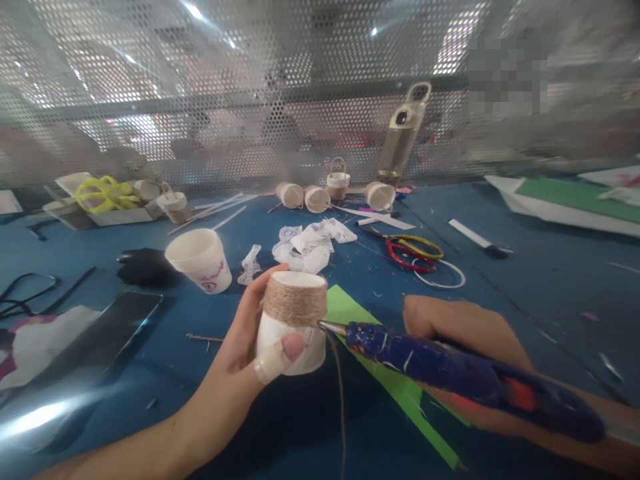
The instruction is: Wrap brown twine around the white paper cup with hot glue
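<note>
My left hand (245, 360), a bandage round its thumb, is closed around a white paper cup (295, 350). Brown twine (295, 300) is wound in tight rows about the upper part of that cup, and its loose end hangs down on the right side. My right hand (470, 340) grips a blue hot glue gun (430, 363), whose metal nozzle meets the cup at the lower edge of the twine. Beneath the cup and glue gun lies a green paper strip (395, 387).
Several small twine-wrapped cups (317, 199) stand or lie at the back by a perforated metal screen (210, 87). White stacked cups (197, 257), crumpled lace (310, 243), red-and-yellow scissors (413, 253), a phone (120, 333) and a bottle (400, 143) are spread over the blue table.
</note>
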A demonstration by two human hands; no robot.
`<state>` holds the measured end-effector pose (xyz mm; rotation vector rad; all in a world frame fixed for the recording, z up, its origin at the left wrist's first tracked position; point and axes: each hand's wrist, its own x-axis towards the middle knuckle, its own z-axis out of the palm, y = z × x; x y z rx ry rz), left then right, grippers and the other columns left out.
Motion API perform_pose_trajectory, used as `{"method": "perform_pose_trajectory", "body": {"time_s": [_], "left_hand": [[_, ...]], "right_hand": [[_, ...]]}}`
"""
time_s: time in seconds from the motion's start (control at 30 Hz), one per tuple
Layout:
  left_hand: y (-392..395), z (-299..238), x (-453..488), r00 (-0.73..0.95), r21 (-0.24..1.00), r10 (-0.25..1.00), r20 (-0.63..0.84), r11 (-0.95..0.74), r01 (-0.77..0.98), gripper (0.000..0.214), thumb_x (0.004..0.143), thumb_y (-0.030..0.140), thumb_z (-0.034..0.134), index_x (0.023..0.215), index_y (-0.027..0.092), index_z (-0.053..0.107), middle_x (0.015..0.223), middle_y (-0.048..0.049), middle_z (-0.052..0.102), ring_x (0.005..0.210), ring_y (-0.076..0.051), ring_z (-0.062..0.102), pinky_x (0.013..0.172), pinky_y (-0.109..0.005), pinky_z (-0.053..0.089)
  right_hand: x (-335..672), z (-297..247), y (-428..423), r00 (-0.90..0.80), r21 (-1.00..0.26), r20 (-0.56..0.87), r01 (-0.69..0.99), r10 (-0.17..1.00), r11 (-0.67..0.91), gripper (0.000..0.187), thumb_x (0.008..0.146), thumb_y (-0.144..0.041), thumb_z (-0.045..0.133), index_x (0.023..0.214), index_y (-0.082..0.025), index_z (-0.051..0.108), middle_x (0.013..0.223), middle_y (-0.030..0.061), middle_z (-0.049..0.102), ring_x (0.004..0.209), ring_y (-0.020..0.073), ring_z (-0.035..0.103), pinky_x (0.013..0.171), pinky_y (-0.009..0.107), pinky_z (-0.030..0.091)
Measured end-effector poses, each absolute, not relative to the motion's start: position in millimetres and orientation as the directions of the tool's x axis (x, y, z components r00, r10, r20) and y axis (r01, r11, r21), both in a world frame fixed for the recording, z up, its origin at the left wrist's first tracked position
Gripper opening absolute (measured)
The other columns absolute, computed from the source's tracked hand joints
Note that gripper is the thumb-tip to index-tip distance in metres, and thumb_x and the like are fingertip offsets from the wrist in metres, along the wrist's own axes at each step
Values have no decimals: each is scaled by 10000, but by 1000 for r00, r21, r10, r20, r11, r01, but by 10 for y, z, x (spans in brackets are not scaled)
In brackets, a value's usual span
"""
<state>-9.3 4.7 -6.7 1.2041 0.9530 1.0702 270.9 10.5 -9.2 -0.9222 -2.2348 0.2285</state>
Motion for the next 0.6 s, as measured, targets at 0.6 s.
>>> {"method": "perform_pose_trajectory", "body": {"time_s": [0.6], "left_hand": [[39,5,-19,108,958,989,-97,122,-261,663,782,451,814,1402,338,607,1369,-34,702,1303,-349,600,1031,-421,478]], "right_hand": [[2641,-46,139,-426,-475,525,571,737,669,290,838,-191,604,709,-251,351,609,-87,401,491,84,340,474,257,243]]}}
